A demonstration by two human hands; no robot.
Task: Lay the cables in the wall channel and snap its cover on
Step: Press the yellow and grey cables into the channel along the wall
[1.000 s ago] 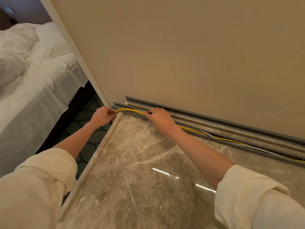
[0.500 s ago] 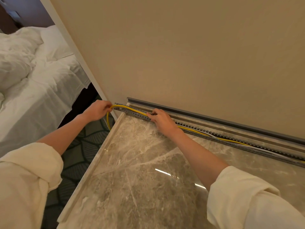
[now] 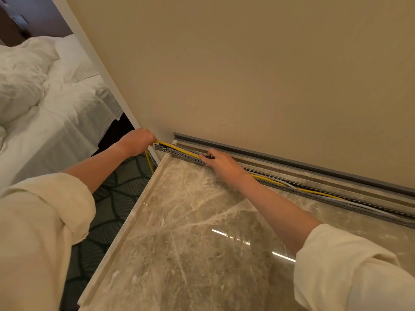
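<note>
Glossy veined marble countertop (image 3: 202,254) (mirror-bright); matt grey plastic channel (image 3: 184,156); matt wall (image 3: 247,75).

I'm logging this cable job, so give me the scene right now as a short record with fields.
setting: marble counter against a beige wall
channel: grey slotted channel along the counter's back edge, open on top
cover: grey strip leaning at the wall base, not yet on
cables: yellow cable and white cable lying in the channel
left hand: left hand grips the yellow cable at the channel's end
right hand: right hand presses the cable into the channel
loose end: yellow cable hangs off the counter's corner
</note>
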